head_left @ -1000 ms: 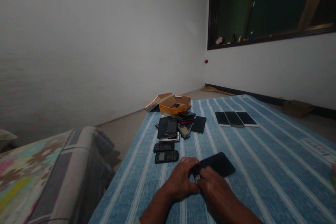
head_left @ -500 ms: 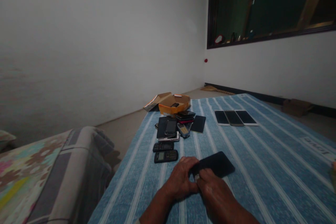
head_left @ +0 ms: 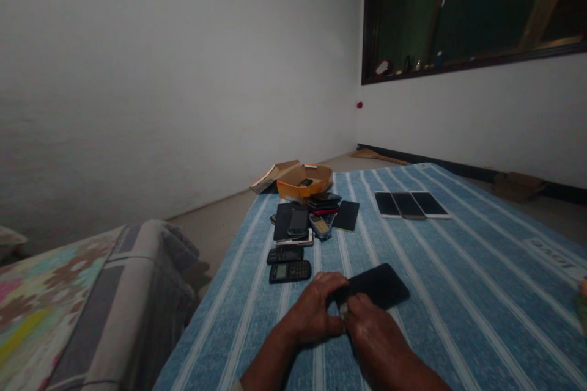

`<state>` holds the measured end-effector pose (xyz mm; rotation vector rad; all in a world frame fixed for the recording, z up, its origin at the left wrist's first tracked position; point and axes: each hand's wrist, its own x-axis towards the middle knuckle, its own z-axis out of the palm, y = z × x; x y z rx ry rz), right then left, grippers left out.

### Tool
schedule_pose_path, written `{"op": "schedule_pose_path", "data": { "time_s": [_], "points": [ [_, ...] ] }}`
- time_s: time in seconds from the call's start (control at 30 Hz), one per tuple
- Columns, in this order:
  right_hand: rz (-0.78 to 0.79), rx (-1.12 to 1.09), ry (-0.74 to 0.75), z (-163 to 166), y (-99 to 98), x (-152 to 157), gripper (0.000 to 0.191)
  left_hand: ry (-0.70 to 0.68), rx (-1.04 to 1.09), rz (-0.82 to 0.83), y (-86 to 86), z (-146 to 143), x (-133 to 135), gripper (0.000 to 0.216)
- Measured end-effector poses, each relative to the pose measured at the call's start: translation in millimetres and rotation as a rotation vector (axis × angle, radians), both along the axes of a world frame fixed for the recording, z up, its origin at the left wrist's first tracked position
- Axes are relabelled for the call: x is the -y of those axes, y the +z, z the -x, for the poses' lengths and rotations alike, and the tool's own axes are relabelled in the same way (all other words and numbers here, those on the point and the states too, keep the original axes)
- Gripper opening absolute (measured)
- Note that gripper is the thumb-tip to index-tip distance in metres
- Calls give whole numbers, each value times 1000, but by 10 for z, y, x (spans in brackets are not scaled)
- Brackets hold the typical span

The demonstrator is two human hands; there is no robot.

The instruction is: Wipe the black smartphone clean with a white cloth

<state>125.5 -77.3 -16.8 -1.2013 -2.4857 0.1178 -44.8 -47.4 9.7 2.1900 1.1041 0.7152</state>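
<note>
Pale lettering [head_left: 553,255] that looks like "love" runs askew near the right side of the blue striped cloth [head_left: 468,311]; any brand marks on the two keypad phones [head_left: 290,272] are too small to read. The left hand [head_left: 317,310] grips the left end of the flat black device [head_left: 380,287], low in the middle. The right hand [head_left: 373,327] curls against its near edge; whether it pinches anything, I cannot tell. Cloth stretches from the device to three side-by-side phones [head_left: 409,205] and rightward; the orange box [head_left: 293,189] stands near the far left edge.
</note>
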Motion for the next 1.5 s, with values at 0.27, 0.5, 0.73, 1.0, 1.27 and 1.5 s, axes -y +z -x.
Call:
{"op": "schedule_pose_path", "data": {
  "time_s": [0.27, 0.5, 0.73, 1.0, 1.27, 1.5],
  "points": [
    [-80, 22, -12, 11, -84, 9, 36, -12, 54, 8, -28, 28, -9, 64],
    [-138, -24, 35, 16, -40, -4, 35, -14, 36, 1, -33, 27, -8, 58],
    [-183, -120, 46, 19, -157, -14, 28, -10, 44, -1, -56, 40, -7, 64],
    [-237, -196, 77, 16, -233, -4, 29, 29, -18, 2, 21, -10, 17, 58],
    [-191, -259, 64, 14, -166, 16, 38, 31, 46, -46, -65, -3, 12, 59],
    [-137, -253, 39, -11, -132, -14, 37, 55, 9, -32, 26, -59, 36, 46]
  ]
}}
